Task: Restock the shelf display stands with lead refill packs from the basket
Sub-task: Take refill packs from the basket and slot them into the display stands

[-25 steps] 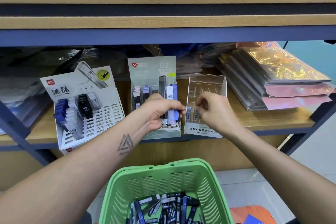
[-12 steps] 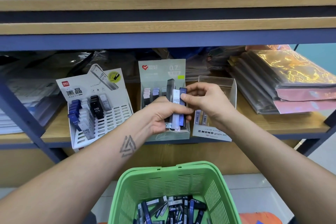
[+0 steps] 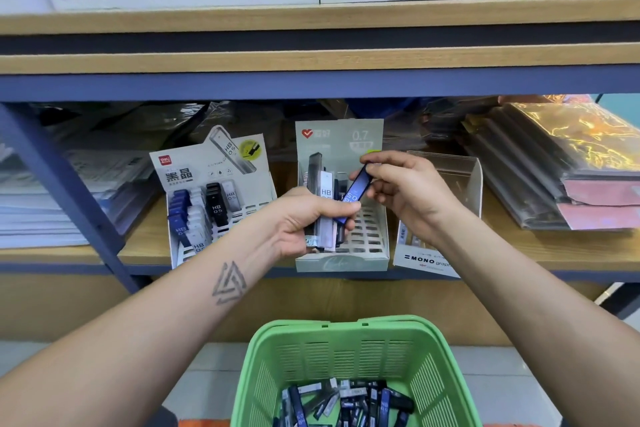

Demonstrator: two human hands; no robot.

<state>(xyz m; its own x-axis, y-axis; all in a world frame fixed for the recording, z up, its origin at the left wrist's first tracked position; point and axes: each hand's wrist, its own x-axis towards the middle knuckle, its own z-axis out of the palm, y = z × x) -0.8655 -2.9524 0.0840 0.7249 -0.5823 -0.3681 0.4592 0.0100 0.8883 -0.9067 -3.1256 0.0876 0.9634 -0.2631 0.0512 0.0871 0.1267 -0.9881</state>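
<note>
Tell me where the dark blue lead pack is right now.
Centre of the head view: the right hand pinches the dark blue lead pack above the left hand's bundle, before the 0.7 stand.

Both bare forearms reach forward, the left one bearing a triangle tattoo. The left hand point(image 3: 304, 222) is curled closed, thumb on top; just beside it, the right hand point(image 3: 412, 194) pinches with thumb and forefinger.
</note>
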